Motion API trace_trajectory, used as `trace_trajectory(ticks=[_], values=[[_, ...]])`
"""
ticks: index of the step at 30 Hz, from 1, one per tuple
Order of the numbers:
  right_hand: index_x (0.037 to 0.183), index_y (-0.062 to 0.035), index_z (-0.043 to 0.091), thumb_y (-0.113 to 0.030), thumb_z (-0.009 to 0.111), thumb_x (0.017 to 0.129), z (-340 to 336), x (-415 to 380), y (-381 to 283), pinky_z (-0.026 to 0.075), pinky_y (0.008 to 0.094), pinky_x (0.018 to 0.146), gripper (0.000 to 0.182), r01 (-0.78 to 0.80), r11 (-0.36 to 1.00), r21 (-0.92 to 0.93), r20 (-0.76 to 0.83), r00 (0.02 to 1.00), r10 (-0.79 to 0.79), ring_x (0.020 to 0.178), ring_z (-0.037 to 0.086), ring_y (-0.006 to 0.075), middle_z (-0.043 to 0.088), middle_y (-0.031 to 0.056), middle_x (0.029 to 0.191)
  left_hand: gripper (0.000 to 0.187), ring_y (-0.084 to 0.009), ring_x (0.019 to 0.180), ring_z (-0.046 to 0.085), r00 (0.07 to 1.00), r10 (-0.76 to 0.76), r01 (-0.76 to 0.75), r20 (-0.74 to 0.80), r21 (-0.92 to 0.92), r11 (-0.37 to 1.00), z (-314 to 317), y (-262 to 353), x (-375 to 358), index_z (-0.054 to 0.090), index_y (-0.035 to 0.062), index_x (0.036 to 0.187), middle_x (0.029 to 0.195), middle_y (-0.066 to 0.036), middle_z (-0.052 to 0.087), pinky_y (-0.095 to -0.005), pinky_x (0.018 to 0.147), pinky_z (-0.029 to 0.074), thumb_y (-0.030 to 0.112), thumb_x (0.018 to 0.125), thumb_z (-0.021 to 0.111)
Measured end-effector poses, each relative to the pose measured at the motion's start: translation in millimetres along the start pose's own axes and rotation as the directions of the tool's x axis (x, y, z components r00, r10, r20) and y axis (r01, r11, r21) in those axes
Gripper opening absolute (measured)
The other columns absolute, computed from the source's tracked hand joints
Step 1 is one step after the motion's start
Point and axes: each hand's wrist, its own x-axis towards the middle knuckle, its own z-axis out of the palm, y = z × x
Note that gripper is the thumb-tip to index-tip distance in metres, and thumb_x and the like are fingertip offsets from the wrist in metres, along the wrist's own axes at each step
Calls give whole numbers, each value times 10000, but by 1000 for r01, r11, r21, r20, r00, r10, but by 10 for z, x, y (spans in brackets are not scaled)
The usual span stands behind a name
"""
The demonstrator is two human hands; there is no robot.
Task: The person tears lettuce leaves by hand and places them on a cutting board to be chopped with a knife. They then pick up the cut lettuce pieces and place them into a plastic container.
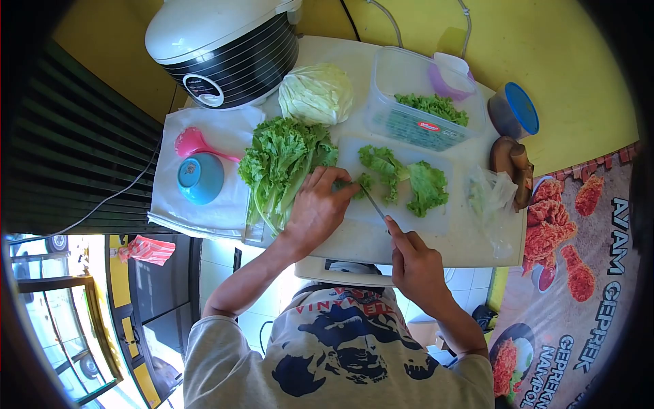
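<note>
My right hand (417,267) is closed round the handle of a knife (375,202), its blade pointing up and left. The tip reaches a small piece of lettuce (366,183) on the white cutting board (354,221). Fingers of my left hand (320,204) are bent and pressed together at that piece, beside the blade. Just right of them, loose lettuce leaves (428,189) lie on the board. A large bunch of lettuce (279,160) lies left of my left hand, with a pale cabbage (315,94) behind it.
A clear container (426,133) with cut greens stands behind the board. The rice cooker (231,58) is back left, near a blue bowl (200,178) and pink ladle (191,142). Rightward are a plastic bag (489,198), a brown object (504,158) and a blue-lidded tub (512,111).
</note>
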Motion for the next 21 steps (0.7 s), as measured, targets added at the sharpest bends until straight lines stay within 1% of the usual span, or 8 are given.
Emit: trace_trajectory(ticks=[7,14,16,20,21], values=[[1590,-115,468,-14,658,888,-6,50,-17,561,427,525,735,-7,998,-70,39,999,10,561,644,290,632,106,903,234,-275,1008,654,1000,9,-10,29,29,1000,-20,-2,23,811,92,1043,1064,-70,662,-418,886,557,5,827,785],[1589,-84,457,-14,659,886,135,340,-2,563,427,529,735,32,998,-59,5,999,-32,548,625,304,620,114,903,213,-284,1001,656,1000,2,-2,23,7,1000,-8,-9,17,804,82,1031,1064,-75,669,-424,876,555,6,834,776],[1587,-72,457,-11,657,888,86,262,15,558,420,522,729,36,996,-75,39,999,-34,549,623,298,618,116,897,211,-286,994,657,1000,7,-7,18,6,1000,-4,-27,23,800,81,1044,1061,-76,672,-428,871,554,11,846,772],[1584,-63,458,-4,657,891,-73,-83,8,548,404,508,723,40,995,-91,125,992,-28,551,622,285,614,118,882,251,-318,1064,642,999,-41,41,24,-5,999,-15,-13,25,770,63,1127,1143,-111,658,-439,928,551,33,878,765],[1583,-63,460,-1,656,893,-103,-84,15,548,401,507,720,33,997,-71,126,992,-24,550,622,283,615,117,879,261,-329,1087,636,998,-58,59,20,-6,998,-35,13,43,760,56,1145,1169,-121,652,-442,947,548,39,885,764]])
